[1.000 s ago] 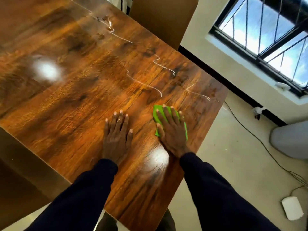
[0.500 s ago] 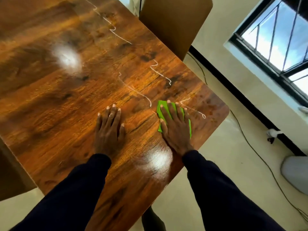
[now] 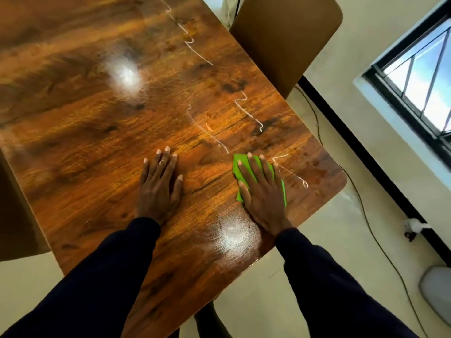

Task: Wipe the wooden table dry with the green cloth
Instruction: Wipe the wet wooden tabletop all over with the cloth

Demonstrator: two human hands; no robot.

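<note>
The glossy wooden table [image 3: 85,142] fills the left and middle of the head view. Thin wet streaks [image 3: 246,113] run across it toward the far right corner. A small folded green cloth [image 3: 238,168] lies near the table's right edge. My right hand [image 3: 262,191] presses flat on the cloth with straight, spread fingers and covers most of it. One streak [image 3: 290,173] lies just right of that hand. My left hand [image 3: 158,186] rests flat on the bare wood, about a hand's width left of the cloth, fingers straight.
A brown chair back [image 3: 285,37] stands against the table's far right side. A cable [image 3: 366,215] trails over the pale floor on the right. A barred window [image 3: 419,76] sits in the wall, and a grey object [image 3: 436,289] lies at the lower right.
My right hand has slid the green cloth toward the table's far right corner, up to the streak there. My left hand stays flat beside it. The camera view has shifted.
</note>
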